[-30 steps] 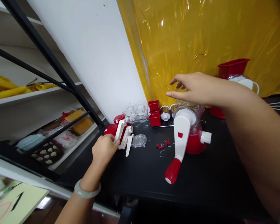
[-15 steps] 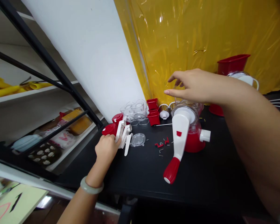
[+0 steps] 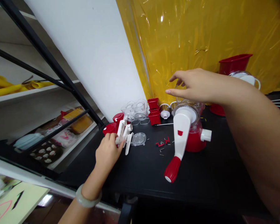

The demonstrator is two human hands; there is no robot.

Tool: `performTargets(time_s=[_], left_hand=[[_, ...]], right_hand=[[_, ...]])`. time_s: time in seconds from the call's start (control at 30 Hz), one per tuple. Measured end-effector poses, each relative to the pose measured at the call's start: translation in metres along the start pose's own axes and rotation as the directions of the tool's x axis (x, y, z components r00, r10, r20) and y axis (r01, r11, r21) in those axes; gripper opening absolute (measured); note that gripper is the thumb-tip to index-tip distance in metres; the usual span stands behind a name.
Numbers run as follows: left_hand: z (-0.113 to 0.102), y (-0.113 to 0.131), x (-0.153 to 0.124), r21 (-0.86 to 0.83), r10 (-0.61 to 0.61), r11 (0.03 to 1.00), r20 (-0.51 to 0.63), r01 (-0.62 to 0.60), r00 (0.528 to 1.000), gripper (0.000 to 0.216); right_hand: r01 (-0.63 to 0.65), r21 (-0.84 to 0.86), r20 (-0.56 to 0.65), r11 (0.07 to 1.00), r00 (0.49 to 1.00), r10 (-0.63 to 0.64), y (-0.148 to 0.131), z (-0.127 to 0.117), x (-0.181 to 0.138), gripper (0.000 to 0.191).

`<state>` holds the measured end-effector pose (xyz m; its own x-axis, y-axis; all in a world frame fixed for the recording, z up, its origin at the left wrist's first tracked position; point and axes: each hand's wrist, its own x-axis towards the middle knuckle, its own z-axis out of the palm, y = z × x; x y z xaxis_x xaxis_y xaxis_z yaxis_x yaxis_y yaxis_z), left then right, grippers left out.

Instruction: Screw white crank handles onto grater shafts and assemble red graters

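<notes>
My left hand (image 3: 109,153) is at the left of the black table, its fingers and thumb closed about the lower end of a white crank arm (image 3: 121,129). More white crank arms (image 3: 128,143) lie against that one. My right hand (image 3: 192,84) hovers at the top of a hand-crank rotary grater (image 3: 196,141), fingers curved and thumb apart; whether it touches the clear top is hidden. The grater stands upright with a red base and a white crank (image 3: 183,130), whose red handle (image 3: 172,169) points down toward me. A clear round plate (image 3: 138,139) lies right of my left hand.
Red bases (image 3: 110,128), clear housings (image 3: 135,110), red hoppers (image 3: 154,116) and metal grating drums (image 3: 165,111) line the back. Small red clips (image 3: 160,144) and screws (image 3: 162,150) lie mid-table. Another grater's red hopper (image 3: 234,63) rises behind my right arm. A shelf rack (image 3: 72,88) stands left.
My left hand has loosened from a tight fist, and its fingers now show on the white crank arm's lower end. My right hand stays above the grater. The view has shifted slightly.
</notes>
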<state>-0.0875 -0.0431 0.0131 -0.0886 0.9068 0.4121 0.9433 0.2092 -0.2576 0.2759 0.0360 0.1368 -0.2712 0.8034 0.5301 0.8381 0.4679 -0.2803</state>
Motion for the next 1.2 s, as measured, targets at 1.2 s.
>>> performTargets(time_s=[1.2], left_hand=[[-0.002,0.012,-0.005,0.040,-0.009,0.999,0.240,-0.001,0.971,0.035]], right_hand=[[0.030,0.031,-0.009,0.999,1.000,-0.030,0.005,0.001,0.001,0.072]])
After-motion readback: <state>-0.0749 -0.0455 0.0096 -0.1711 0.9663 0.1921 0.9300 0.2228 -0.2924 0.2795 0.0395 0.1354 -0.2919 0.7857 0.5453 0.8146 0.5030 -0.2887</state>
